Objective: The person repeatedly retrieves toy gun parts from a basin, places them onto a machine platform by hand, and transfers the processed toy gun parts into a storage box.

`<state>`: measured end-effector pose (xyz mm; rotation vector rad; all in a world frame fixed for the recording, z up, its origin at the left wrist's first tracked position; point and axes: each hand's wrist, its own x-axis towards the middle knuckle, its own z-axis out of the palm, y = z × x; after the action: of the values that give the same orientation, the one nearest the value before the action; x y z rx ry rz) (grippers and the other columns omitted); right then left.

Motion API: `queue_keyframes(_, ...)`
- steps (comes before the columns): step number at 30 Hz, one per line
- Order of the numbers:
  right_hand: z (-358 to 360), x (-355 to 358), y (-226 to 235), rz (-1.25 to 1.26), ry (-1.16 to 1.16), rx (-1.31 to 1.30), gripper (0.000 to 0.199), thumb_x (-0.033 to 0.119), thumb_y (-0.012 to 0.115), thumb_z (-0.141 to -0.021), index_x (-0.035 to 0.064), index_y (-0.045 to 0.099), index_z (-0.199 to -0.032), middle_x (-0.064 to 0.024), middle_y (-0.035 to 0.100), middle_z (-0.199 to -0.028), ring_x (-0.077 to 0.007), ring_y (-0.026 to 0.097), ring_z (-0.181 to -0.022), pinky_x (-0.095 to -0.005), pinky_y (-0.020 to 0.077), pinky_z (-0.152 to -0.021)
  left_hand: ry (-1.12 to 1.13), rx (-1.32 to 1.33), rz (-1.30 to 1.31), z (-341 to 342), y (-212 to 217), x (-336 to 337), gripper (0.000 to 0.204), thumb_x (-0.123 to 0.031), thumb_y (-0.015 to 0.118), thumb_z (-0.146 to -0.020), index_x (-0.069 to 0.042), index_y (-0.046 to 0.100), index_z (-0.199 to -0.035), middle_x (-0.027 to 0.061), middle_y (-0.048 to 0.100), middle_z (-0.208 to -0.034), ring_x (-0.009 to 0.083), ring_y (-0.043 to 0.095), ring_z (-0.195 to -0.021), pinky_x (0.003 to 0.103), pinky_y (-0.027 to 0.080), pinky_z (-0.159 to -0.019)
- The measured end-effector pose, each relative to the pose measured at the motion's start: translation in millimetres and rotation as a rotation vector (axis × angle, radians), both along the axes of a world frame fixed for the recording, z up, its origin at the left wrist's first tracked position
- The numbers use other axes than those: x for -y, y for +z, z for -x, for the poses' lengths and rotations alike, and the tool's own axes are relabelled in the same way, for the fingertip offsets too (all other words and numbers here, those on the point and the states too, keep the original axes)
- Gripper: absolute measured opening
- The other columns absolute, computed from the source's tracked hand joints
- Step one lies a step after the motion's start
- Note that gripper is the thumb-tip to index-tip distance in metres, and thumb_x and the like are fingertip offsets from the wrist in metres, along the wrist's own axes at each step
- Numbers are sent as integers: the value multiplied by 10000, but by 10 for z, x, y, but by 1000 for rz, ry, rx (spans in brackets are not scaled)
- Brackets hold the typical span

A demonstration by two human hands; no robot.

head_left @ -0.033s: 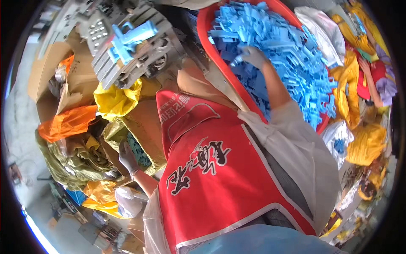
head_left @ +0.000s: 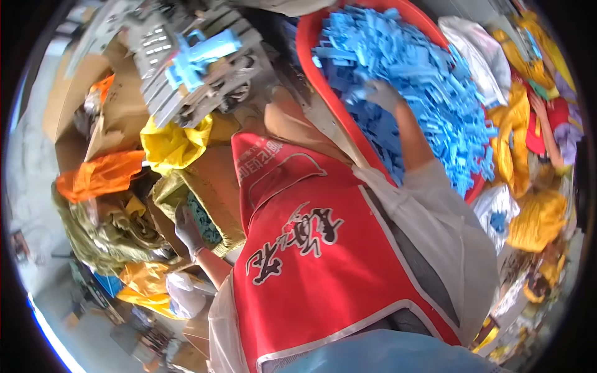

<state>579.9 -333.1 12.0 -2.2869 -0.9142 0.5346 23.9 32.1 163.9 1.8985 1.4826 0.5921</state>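
My right hand [head_left: 385, 95], in a pale glove, reaches into a long red tub [head_left: 306, 46] heaped with light-blue moulded plastic pieces [head_left: 429, 93]. Its fingers are closed on one such light-blue piece [head_left: 355, 94], whose outline is blurred. My left hand [head_left: 189, 231], also gloved, lies at the mouth of an olive woven bag [head_left: 227, 214] set in a cardboard box. Its fingers look stretched out, partly hidden against the bag. Beside them, small teal pieces [head_left: 205, 225] show inside the bag.
A grey metal machine [head_left: 155, 93] stands at the far left, with a light-blue plastic piece [head_left: 205, 53] on it. Yellow [head_left: 174, 146] and orange bags [head_left: 99, 177] lie at left. White [head_left: 476, 59] and yellow sacks [head_left: 538, 214] crowd the right, where another person's arm [head_left: 544, 121] shows.
My right hand has shifted slightly right and down within the tub. The whole view has moved a little; my left hand stays at the bag.
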Motion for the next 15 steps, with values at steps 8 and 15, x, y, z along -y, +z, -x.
queue_keyframes(8, 628, 77, 698, -184, -234, 21, 440, 119, 657, -788, 40, 575, -1213, -148, 607, -1128, -260, 595, -1029, -329, 449, -903, -201, 59, -469, -911, 688, -215, 260, -110, 572, -899, 11, 640, -1120, 164, 663, -1090, 287, 628, -1020, 345, 469, -896)
queue_keyframes(15, 889, -273, 1023, -1026, -498, -832, 398, 75, 572, -926, -19, 472, -1300, -53, 592, -929, -127, 566, -822, -276, 477, -751, -524, 128, -762, -1853, 1395, -366, 311, -120, 629, -867, -36, 617, -1166, 149, 650, -1118, 282, 630, -1027, 338, 476, -891)
